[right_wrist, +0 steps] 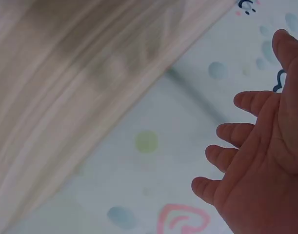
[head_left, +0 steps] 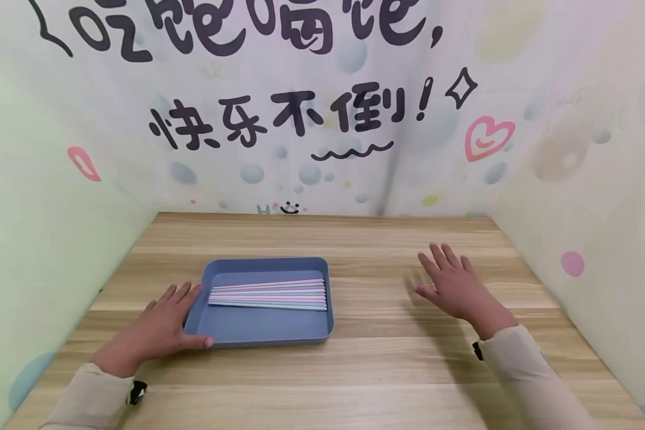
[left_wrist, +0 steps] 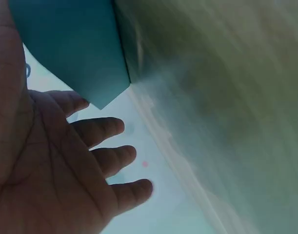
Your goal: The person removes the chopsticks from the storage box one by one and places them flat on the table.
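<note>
Brightly and evenly lit in the head view, with a soft shadow on the table (head_left: 376, 382) below the right hand (head_left: 454, 292). Dimmer and cooler in both wrist views, with wood grain smeared, out of focus.

Shallow blue rectangular tray (head_left: 269, 327) flat on wooden table (head_left: 376, 373), pastel chopsticks (head_left: 269, 295) bunched lengthwise inside, right ends near its wall

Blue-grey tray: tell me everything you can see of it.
The blue-grey tray is shallow, rectangular and plastic-looking, with rounded corners and raised walls. It sits upright on the wood-grain table, thin pastel chopsticks lying lengthwise inside. The left hand is at its left end; whether they touch is unclear.
</note>
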A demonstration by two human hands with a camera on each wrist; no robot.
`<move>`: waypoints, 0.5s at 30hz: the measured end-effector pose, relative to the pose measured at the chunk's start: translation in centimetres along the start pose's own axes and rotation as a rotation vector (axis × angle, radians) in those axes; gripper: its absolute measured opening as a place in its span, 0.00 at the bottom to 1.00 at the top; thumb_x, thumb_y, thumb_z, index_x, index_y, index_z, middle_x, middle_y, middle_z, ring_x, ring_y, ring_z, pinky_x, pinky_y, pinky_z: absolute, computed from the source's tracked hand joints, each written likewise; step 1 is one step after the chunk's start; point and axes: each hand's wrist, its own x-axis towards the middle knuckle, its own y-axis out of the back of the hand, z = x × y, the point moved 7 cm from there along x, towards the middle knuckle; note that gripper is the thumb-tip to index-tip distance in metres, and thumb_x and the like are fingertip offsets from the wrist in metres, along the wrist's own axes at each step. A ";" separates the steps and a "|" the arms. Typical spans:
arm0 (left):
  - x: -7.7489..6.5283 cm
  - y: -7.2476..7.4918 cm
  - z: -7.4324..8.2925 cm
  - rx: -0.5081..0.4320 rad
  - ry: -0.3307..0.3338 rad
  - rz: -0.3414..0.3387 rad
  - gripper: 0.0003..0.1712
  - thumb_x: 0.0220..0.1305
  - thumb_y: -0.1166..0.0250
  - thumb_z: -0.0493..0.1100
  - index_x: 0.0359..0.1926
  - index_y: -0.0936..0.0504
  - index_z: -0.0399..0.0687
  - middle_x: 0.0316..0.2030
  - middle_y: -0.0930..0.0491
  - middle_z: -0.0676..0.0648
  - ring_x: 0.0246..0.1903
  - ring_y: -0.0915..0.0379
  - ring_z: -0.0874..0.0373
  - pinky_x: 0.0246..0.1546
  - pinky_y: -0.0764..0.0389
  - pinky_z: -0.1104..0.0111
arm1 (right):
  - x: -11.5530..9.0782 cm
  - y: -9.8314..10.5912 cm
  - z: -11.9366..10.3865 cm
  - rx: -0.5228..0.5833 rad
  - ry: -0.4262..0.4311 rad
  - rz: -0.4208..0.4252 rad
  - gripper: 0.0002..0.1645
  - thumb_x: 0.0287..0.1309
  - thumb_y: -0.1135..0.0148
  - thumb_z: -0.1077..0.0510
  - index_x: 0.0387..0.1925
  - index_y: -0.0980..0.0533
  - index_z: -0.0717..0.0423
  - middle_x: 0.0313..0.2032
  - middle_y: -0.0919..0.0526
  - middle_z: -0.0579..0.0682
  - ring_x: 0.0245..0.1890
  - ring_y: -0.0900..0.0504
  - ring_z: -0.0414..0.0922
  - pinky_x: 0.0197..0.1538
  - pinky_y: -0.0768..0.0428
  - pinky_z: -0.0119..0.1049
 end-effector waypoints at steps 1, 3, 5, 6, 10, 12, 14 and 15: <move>0.0 0.0 -0.1 0.008 0.006 0.001 0.70 0.43 0.30 0.77 0.72 0.41 0.31 0.67 0.41 0.24 0.66 0.49 0.22 0.53 0.43 0.27 | 0.2 0.1 -0.3 -0.017 0.015 -0.002 0.47 0.69 0.45 0.38 0.75 0.45 0.62 0.75 0.54 0.69 0.74 0.59 0.67 0.66 0.56 0.70; 0.0 -0.1 -0.2 0.015 0.015 0.003 0.70 0.43 0.31 0.78 0.72 0.41 0.32 0.66 0.38 0.24 0.64 0.47 0.22 0.52 0.41 0.28 | 0.7 0.3 -1.0 -0.053 0.051 -0.011 0.47 0.68 0.44 0.38 0.75 0.44 0.61 0.75 0.53 0.68 0.74 0.58 0.66 0.66 0.54 0.68; 0.0 -0.3 -0.4 0.001 0.022 0.001 0.70 0.43 0.30 0.78 0.73 0.42 0.33 0.64 0.37 0.24 0.63 0.44 0.23 0.52 0.38 0.30 | 1.2 0.4 -1.7 -0.089 0.091 -0.016 0.46 0.67 0.43 0.38 0.75 0.43 0.60 0.75 0.52 0.67 0.74 0.57 0.65 0.67 0.52 0.67; 0.0 -0.4 -0.5 -0.014 0.027 -0.003 0.70 0.43 0.30 0.77 0.73 0.43 0.33 0.64 0.37 0.23 0.62 0.43 0.23 0.52 0.36 0.32 | 1.6 0.5 -2.1 -0.107 0.116 -0.012 0.46 0.67 0.42 0.38 0.74 0.41 0.60 0.75 0.51 0.67 0.74 0.56 0.65 0.67 0.51 0.66; 0.0 -0.5 -0.7 -0.077 0.042 -0.025 0.71 0.44 0.28 0.74 0.74 0.47 0.33 0.60 0.35 0.20 0.57 0.37 0.23 0.51 0.31 0.37 | 2.8 0.9 -3.7 -0.197 0.227 0.009 0.45 0.65 0.39 0.38 0.73 0.38 0.58 0.74 0.46 0.64 0.74 0.50 0.63 0.66 0.43 0.63; 0.0 -0.5 -0.7 -0.082 0.048 -0.035 0.71 0.45 0.28 0.74 0.75 0.48 0.33 0.58 0.34 0.19 0.55 0.35 0.22 0.49 0.30 0.38 | 3.3 1.2 -4.7 -0.251 0.287 0.025 0.44 0.64 0.37 0.39 0.72 0.36 0.57 0.73 0.43 0.63 0.73 0.46 0.62 0.65 0.39 0.61; -0.1 -0.4 -0.6 -0.080 0.054 -0.045 0.71 0.44 0.28 0.74 0.74 0.48 0.33 0.57 0.34 0.19 0.54 0.34 0.23 0.48 0.29 0.38 | 3.8 1.6 -5.9 -0.311 0.341 0.033 0.43 0.63 0.35 0.40 0.71 0.35 0.57 0.72 0.40 0.63 0.71 0.42 0.60 0.64 0.36 0.59; -0.1 -0.4 -0.6 -0.078 0.058 -0.050 0.71 0.44 0.28 0.74 0.74 0.48 0.34 0.57 0.34 0.19 0.54 0.34 0.23 0.48 0.29 0.38 | 4.0 1.8 -6.5 -0.336 0.366 0.035 0.42 0.62 0.35 0.40 0.71 0.34 0.56 0.71 0.38 0.62 0.71 0.40 0.60 0.63 0.35 0.58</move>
